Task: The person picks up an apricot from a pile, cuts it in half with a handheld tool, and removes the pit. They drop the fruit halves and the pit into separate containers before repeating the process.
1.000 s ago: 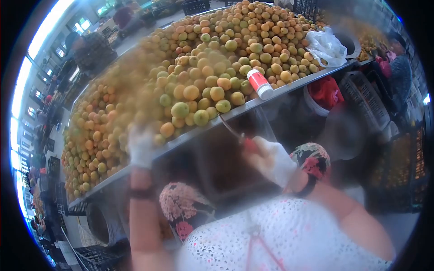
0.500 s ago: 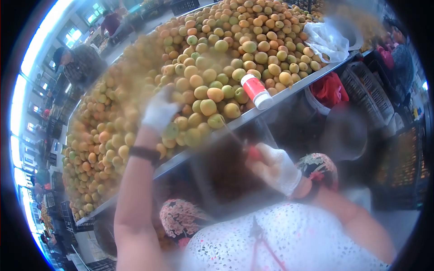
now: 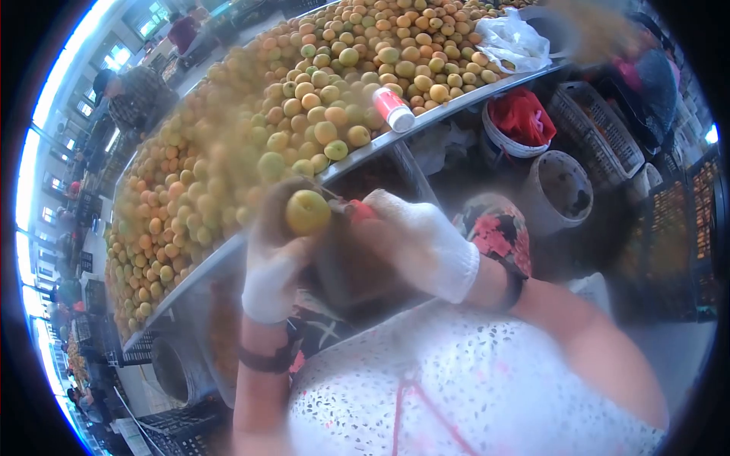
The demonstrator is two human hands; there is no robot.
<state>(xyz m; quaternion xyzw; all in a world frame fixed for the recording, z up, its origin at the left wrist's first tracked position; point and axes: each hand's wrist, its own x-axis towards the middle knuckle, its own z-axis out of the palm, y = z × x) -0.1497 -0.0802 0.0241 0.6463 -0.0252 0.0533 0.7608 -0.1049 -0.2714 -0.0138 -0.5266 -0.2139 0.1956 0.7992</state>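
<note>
A yellow-green fruit (image 3: 308,212) is held up in my left hand (image 3: 275,262), which wears a white glove. Close on its right, my gloved right hand (image 3: 414,243) grips a small tool with a red handle (image 3: 360,210); its thin metal end reaches to the fruit's side. Both hands are above the near edge of a large metal table (image 3: 449,106) heaped with yellow, green and orange fruits (image 3: 327,133). On that edge lies a red and white bottle (image 3: 393,109). Blur hides part of the fingers.
A white plastic bag (image 3: 514,42) rests on the table's right end. Below it are a bucket with a red bag (image 3: 521,119), a stained bucket (image 3: 559,190) and a grey crate (image 3: 597,129). A person (image 3: 133,95) stands at the far left, another sits at the right.
My left hand has come back from the heap towards me and now holds a fruit. My right hand has moved left with the tool to meet it. The view has shifted.
</note>
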